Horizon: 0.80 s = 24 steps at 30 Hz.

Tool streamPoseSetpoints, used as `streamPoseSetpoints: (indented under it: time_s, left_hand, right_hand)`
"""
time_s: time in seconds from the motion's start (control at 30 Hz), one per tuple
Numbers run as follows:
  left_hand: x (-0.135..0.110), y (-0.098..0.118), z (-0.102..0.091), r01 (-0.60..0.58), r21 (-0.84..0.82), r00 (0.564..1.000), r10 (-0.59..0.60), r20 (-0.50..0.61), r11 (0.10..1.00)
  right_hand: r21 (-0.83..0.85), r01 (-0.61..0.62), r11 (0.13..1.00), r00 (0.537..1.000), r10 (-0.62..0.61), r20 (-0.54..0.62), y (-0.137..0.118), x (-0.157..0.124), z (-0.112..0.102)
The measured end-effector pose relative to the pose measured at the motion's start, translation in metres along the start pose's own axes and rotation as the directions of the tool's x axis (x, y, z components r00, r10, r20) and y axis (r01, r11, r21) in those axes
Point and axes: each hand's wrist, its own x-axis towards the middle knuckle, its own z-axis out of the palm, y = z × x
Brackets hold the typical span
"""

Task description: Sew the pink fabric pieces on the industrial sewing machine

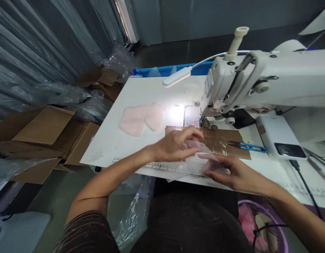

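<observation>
A piece of sheer, whitish fabric (194,162) spans the space between my two hands, over the front edge of the sewing table. My left hand (175,144) has its fingers curled on the upper left part of the fabric. On the right side, my right hand (228,170) grips the fabric between thumb and fingers. Both hands are just in front of the sewing machine's needle area (202,121). A brown taped cardboard piece (231,137) lies beyond them. Pale pink fabric pieces (137,121) lie flat to the left.
The white sewing machine (291,77) fills the right side, with a lit lamp (177,76) beside its head. Blue thread snips (253,147) and a white box with a dark display (281,138) lie on the right. Cardboard boxes (43,126) stand left; a purple basket (282,232) is below.
</observation>
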Motion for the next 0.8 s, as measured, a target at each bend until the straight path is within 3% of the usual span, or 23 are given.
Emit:
streamPoseSetpoints:
  time_s: [0.07, 0.17, 0.23, 0.3, 0.37, 0.43, 0.57, 0.63, 0.73, 0.8]
  left_hand:
    - [0.005, -0.011, -0.014, 0.133, 0.0, 0.988, -0.132, -0.082, 0.991]
    - [0.015, -0.037, -0.019, 0.207, 0.141, 0.968, -0.182, -0.173, 0.968]
    - [0.021, -0.052, -0.014, 0.214, 0.33, 0.965, -0.146, -0.22, 0.919]
    - [0.026, -0.063, -0.006, 0.199, 0.543, 0.961, -0.053, -0.272, 0.816]
    - [0.027, -0.068, 0.0, 0.169, 0.698, 0.95, 0.073, -0.302, 0.696]
    - [0.027, -0.068, 0.006, 0.111, 0.761, 0.944, 0.17, -0.281, 0.639]
    - [0.023, -0.064, 0.013, -0.088, 0.716, 0.979, 0.193, -0.067, 0.693]
    - [0.023, -0.061, 0.015, -0.127, 0.7, 0.984, 0.177, 0.002, 0.702]
    - [0.021, -0.056, 0.013, -0.064, 0.611, 0.987, 0.14, -0.078, 0.789]
    - [0.02, -0.05, 0.01, 0.041, 0.401, 0.982, 0.037, -0.184, 0.915]
  right_hand:
    - [0.159, -0.129, 0.979, 0.992, 0.128, 0.014, 0.003, 0.005, -0.014]
    - [0.284, -0.154, 0.946, 0.968, 0.202, -0.148, 0.013, 0.02, -0.035]
    - [0.187, -0.173, 0.967, 0.931, 0.223, -0.29, 0.018, 0.033, -0.045]
    - [-0.04, -0.244, 0.969, 0.89, 0.208, -0.407, 0.018, 0.045, -0.051]
    - [-0.24, -0.353, 0.904, 0.845, 0.197, -0.497, 0.015, 0.053, -0.052]
    - [-0.321, -0.414, 0.852, 0.813, 0.187, -0.552, 0.012, 0.056, -0.05]
    - [-0.233, -0.32, 0.918, 0.806, 0.135, -0.576, 0.014, 0.05, -0.047]
    - [-0.125, -0.231, 0.965, 0.818, 0.123, -0.562, 0.019, 0.047, -0.047]
    - [0.099, -0.112, 0.989, 0.842, 0.147, -0.518, 0.024, 0.051, -0.04]
    - [0.238, -0.078, 0.968, 0.849, 0.19, -0.493, 0.02, 0.057, -0.032]
